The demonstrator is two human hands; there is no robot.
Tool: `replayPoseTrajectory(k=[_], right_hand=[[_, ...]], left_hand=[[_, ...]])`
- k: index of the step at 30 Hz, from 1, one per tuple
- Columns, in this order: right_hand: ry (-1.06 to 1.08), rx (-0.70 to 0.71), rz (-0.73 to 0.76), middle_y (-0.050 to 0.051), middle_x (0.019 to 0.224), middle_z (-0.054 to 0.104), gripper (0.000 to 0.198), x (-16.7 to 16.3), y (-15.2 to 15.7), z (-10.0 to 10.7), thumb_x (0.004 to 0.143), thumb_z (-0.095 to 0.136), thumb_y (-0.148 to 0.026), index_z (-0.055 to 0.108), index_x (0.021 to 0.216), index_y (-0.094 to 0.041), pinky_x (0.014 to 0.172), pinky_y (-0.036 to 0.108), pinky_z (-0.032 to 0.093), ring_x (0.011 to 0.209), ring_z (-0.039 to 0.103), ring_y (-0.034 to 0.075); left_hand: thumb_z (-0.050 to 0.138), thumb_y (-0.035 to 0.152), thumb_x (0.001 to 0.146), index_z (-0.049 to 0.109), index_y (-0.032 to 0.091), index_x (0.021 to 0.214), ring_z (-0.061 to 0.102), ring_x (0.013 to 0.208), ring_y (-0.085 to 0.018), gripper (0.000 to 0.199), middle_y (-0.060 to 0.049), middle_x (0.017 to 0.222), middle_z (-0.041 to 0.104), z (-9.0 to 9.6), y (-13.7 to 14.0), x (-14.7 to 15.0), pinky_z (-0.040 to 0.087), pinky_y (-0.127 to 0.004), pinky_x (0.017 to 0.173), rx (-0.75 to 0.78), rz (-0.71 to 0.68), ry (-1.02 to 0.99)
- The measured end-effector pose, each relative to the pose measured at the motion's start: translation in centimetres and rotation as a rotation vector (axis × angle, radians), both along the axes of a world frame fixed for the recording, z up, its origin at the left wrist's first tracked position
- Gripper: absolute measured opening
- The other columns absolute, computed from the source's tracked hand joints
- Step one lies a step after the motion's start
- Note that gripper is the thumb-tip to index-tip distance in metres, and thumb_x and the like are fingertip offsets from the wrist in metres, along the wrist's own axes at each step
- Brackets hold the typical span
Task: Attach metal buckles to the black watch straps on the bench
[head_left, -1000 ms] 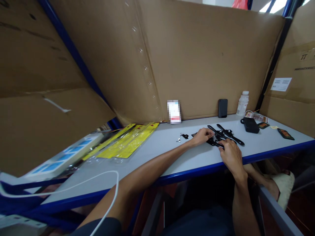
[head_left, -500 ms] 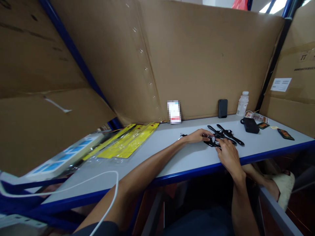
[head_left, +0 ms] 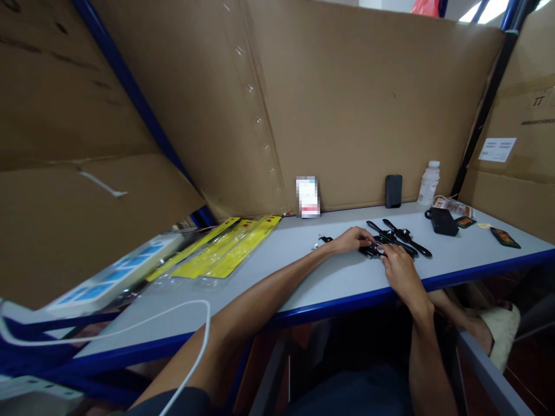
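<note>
A black spokeshave (head_left: 369,252) lies on the grey table between my hands, mostly covered by the fingers. My left hand (head_left: 352,240) has its fingers curled down onto its left side. From the right, my right hand (head_left: 399,268) closes its thumb and fingers on the same tool near its middle. Behind the right fingers rest other black spokeshaves, one (head_left: 406,236) lying slantwise with its handles toward the back and the front right. Beside my left wrist are a small black part (head_left: 325,238) and tiny silvery pieces (head_left: 315,247).
Yellow-backed clear packages (head_left: 234,254) and a white case with blue labels (head_left: 113,277) occupy the left. A phone (head_left: 308,197), a black phone-like object (head_left: 393,191) and a bottle (head_left: 429,184) stand against the cardboard (head_left: 347,104). A black pouch (head_left: 442,222) lies right. A white cable (head_left: 130,329) crosses front left.
The shiny piece that showed between my fingers is now barely visible, and the spokeshave there looks darker and flatter. Both hands stay at almost the same place.
</note>
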State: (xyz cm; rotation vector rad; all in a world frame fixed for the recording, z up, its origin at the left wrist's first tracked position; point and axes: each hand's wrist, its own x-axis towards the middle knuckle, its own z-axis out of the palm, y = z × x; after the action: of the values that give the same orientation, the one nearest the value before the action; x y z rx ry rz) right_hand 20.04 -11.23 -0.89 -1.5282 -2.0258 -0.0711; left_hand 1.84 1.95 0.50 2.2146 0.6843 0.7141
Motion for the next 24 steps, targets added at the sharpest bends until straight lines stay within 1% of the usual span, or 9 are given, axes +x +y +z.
replayPoseTrajectory(k=[4, 6, 8, 11, 15, 19, 24], right_hand=[[0.027, -0.002, -0.002, 0.012, 0.114, 0.071, 0.037, 0.0, 0.0, 0.1, 0.099, 0.043, -0.013, 0.069, 0.125, -0.016, 0.099, 0.036, 0.046, 0.113, 0.061, 0.026], [0.042, -0.011, 0.002, 0.012, 0.114, 0.071, 0.036, 0.0, 0.0, 0.2, 0.099, 0.044, -0.012, 0.069, 0.124, -0.015, 0.1, 0.036, 0.046, 0.113, 0.061, 0.026], [0.05, -0.019, 0.003, 0.012, 0.115, 0.071, 0.036, 0.0, 0.0, 0.3, 0.098, 0.045, -0.012, 0.069, 0.125, -0.015, 0.101, 0.037, 0.045, 0.114, 0.061, 0.026], [0.041, -0.032, -0.009, 0.012, 0.116, 0.071, 0.035, -0.1, -0.2, 0.4, 0.099, 0.046, -0.014, 0.069, 0.124, -0.014, 0.101, 0.036, 0.045, 0.114, 0.061, 0.026], [0.001, -0.048, -0.047, 0.012, 0.116, 0.071, 0.032, -0.3, -0.3, 0.7, 0.099, 0.047, -0.015, 0.072, 0.119, -0.015, 0.102, 0.035, 0.043, 0.114, 0.059, 0.026], [-0.045, -0.054, -0.062, 0.012, 0.116, 0.071, 0.031, -0.5, -0.4, 0.8, 0.099, 0.049, -0.018, 0.073, 0.119, -0.016, 0.102, 0.036, 0.043, 0.114, 0.059, 0.027], [-0.053, -0.06, -0.078, 0.012, 0.118, 0.071, 0.031, -0.4, -0.5, 0.8, 0.1, 0.049, -0.02, 0.072, 0.121, -0.016, 0.103, 0.036, 0.042, 0.115, 0.058, 0.027]], left_hand=[[0.061, 0.017, 0.088, 0.081, 0.016, 0.095, 0.065, 0.084, -0.018, 0.021, -0.006, 0.09, 0.075, 0.7, 0.1, -0.5, 0.049, -0.03, 0.084, -0.077, -0.063, 0.017], [0.061, 0.012, 0.083, 0.081, 0.017, 0.101, 0.062, 0.083, -0.016, 0.027, -0.003, 0.089, 0.072, 1.3, 0.1, -0.9, 0.047, -0.029, 0.082, -0.098, -0.116, 0.071], [0.065, 0.009, 0.075, 0.079, 0.018, 0.107, 0.06, 0.086, -0.017, 0.037, -0.002, 0.091, 0.07, 1.7, 0.0, -1.2, 0.046, -0.029, 0.082, -0.096, -0.151, 0.137], [0.074, 0.011, 0.067, 0.078, 0.017, 0.11, 0.059, 0.094, -0.02, 0.044, -0.003, 0.098, 0.068, 2.1, 0.0, -1.4, 0.046, -0.033, 0.089, -0.052, -0.153, 0.204], [0.079, 0.017, 0.069, 0.077, 0.016, 0.112, 0.059, 0.097, -0.021, 0.043, -0.005, 0.102, 0.066, 2.0, 0.1, -1.4, 0.047, -0.036, 0.094, -0.012, -0.16, 0.24], [0.08, 0.018, 0.072, 0.075, 0.015, 0.116, 0.058, 0.096, -0.02, 0.044, -0.005, 0.102, 0.064, 2.0, -0.1, -1.5, 0.047, -0.035, 0.093, 0.01, -0.173, 0.236], [0.079, 0.019, 0.075, 0.073, 0.018, 0.119, 0.059, 0.096, -0.02, 0.045, -0.005, 0.104, 0.064, 1.9, -0.6, -1.4, 0.047, -0.035, 0.092, 0.1, -0.131, 0.255]])
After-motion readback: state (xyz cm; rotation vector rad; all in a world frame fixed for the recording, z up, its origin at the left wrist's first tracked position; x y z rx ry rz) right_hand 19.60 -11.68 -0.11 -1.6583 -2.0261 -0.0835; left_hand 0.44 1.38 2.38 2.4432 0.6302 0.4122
